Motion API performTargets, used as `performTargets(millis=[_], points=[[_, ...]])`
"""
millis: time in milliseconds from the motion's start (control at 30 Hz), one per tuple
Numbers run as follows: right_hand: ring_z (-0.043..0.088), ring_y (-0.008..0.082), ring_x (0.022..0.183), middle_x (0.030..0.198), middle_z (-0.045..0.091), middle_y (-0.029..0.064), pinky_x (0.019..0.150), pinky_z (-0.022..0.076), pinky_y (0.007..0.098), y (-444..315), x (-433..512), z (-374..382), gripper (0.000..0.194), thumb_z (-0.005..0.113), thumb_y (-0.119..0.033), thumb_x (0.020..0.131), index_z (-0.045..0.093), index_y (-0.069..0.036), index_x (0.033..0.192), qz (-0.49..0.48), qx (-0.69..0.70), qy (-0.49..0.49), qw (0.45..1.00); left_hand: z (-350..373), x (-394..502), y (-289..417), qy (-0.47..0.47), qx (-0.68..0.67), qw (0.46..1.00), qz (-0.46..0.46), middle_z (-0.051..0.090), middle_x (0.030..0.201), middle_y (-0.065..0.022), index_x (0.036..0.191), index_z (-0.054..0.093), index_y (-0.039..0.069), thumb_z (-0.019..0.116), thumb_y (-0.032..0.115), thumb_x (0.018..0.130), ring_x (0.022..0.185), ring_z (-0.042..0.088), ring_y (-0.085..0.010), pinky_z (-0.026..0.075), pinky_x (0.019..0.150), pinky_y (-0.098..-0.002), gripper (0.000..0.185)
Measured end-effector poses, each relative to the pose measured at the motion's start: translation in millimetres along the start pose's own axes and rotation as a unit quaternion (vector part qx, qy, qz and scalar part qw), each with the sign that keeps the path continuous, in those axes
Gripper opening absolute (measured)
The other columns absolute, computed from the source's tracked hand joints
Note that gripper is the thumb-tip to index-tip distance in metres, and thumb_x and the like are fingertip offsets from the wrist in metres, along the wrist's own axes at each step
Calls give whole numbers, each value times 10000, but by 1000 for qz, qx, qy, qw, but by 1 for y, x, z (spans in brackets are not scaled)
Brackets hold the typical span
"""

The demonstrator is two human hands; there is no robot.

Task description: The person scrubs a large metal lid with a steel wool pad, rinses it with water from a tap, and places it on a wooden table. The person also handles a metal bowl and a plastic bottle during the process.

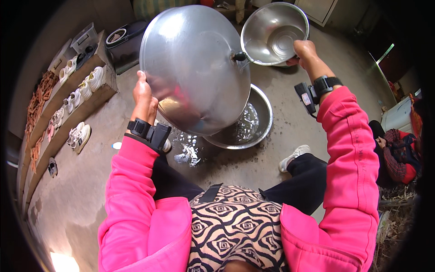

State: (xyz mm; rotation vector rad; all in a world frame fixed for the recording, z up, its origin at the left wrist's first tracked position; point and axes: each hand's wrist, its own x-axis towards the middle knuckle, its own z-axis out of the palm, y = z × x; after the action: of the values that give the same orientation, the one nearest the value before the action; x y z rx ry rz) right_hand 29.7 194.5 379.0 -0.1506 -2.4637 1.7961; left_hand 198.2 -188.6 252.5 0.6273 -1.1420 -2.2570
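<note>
My left hand [144, 95] grips the rim of a large domed metal pot lid [193, 71], which is held tilted up with its black knob [239, 56] facing right. At the upper right, my right hand [303, 52] is closed on the rim of a steel basin [272, 37], tilted so that its inside shows. Water runs or splashes between the knob and this basin's edge. Below the lid, partly covered by it, a wide metal basin [266, 127] stands on the floor with rippling water in it.
Wet patches mark the concrete floor [234, 166] round the lower basin. Pairs of shoes [79, 136] and corn cobs [39, 93] line the steps at left, near a dark bin [127, 47]. Another person [396, 153] sits at the far right, beside dry straw [396, 217].
</note>
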Motion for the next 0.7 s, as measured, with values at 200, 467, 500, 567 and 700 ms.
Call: performTargets(millis=[200, 467, 500, 567, 700], points=[[658, 387, 778, 948, 614, 252, 632, 586, 483, 34, 33, -9, 331, 448, -47, 794, 537, 130, 1060, -1, 69, -25, 997, 17, -8, 12, -7, 36, 999, 27, 597, 1043, -134, 1120, 535, -2, 423, 394, 967, 918, 609, -294, 539, 780, -492, 438], [589, 473, 938, 1130, 497, 256, 661, 606, 457, 147, 39, -43, 397, 334, 11, 831, 346, 69, 1224, 193, 330, -51, 923, 44, -4, 35, -16, 122, 990, 69, 573, 1104, -172, 1148, 494, 12, 337, 403, 988, 963, 587, -346, 514, 808, -556, 450], [608, 415, 934, 1111, 516, 239, 661, 604, 464, 160, 30, -49, 380, 344, 5, 832, 377, 71, 1205, 186, 316, -33, 930, 49, -8, 39, 14, 142, 987, 79, 571, 1107, -174, 1149, 494, 11, 333, 401, 989, 967, 585, -348, 511, 814, -557, 451], [636, 370, 880, 1059, 563, 224, 662, 592, 490, 182, 16, -59, 346, 347, 14, 828, 449, 78, 1152, 199, 264, -21, 943, 59, -20, 42, -8, 143, 987, 68, 573, 1104, -164, 1151, 496, 15, 333, 404, 989, 962, 584, -337, 510, 818, -538, 452], [638, 448, 825, 1033, 577, 296, 608, 585, 540, 188, -7, -85, 392, 346, 34, 797, 439, 126, 1167, 181, 256, -21, 949, 75, -45, 52, -12, 144, 984, 104, 603, 1041, -113, 1125, 537, 45, 363, 420, 981, 940, 599, -285, 518, 797, -511, 437]])
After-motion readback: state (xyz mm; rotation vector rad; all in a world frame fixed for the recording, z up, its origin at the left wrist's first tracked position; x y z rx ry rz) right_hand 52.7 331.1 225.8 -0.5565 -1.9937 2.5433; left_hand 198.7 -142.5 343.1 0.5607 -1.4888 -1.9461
